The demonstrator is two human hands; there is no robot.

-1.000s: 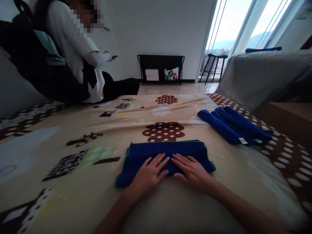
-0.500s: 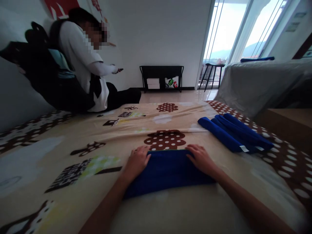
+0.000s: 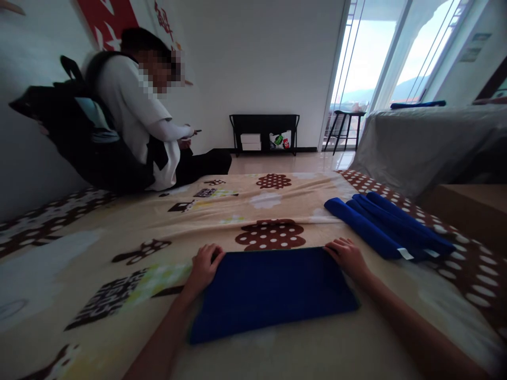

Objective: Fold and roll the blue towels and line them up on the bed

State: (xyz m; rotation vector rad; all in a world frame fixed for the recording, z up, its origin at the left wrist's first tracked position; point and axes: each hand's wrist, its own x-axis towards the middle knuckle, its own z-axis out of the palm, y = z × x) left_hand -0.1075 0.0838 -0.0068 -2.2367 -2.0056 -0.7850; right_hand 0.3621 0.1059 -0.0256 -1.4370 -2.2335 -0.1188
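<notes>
A folded blue towel [image 3: 273, 295] lies flat on the patterned bedspread in front of me, its far edge straight and its near edge slanting. My left hand [image 3: 206, 264] pinches its far left corner between thumb and fingers. At the far right corner, my right hand [image 3: 347, 256] grips the edge with the thumb underneath or behind; the exact hold is partly hidden. To the right, several folded blue towels [image 3: 390, 224] lie side by side, with small white labels showing at their near ends.
The bedspread [image 3: 130, 221] has brown dotted borders. A person [image 3: 130, 105] with a black backpack sits at the far left edge, holding a phone-like object. Beyond stand a black rack [image 3: 264, 124] and a stool [image 3: 346, 126]. A sheet-covered piece of furniture [image 3: 420, 137] stands at right.
My hands have moved apart to the outer far corners, and the towel between them is now spread wider and flatter. The view has tilted slightly upward.
</notes>
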